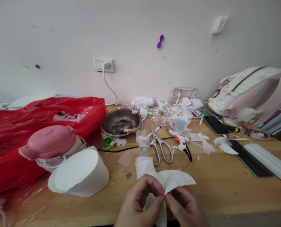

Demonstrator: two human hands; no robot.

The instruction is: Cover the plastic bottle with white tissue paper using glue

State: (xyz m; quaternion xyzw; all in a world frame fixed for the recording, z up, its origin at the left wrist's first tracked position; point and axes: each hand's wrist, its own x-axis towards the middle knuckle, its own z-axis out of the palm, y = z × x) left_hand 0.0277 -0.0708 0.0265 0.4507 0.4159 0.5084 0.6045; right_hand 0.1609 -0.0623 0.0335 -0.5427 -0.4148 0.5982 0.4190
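Low in the middle, my left hand point(144, 203) and my right hand point(185, 206) meet, thumbs and fingertips pinched together on white tissue paper point(178, 179). One flap of it, with a jagged edge, spreads out above my right hand, and another part hangs down between the hands. Just beyond my fingers lies a clear plastic piece point(144, 151), like a bottle neck, with white paper over its near part; my hands hide where this meets the tissue. Grey-handled scissors point(161, 148) lie to its right, blades pointing away.
Left are a white paper roll point(100, 171), a pink-lidded container point(51, 142) and a red plastic bag point(90, 110). Behind stands a metal bowl point(121, 123). A glue gun point(181, 142), paper scraps point(202, 140), phones point(249, 157) and a backpack point(244, 91) occupy the right.
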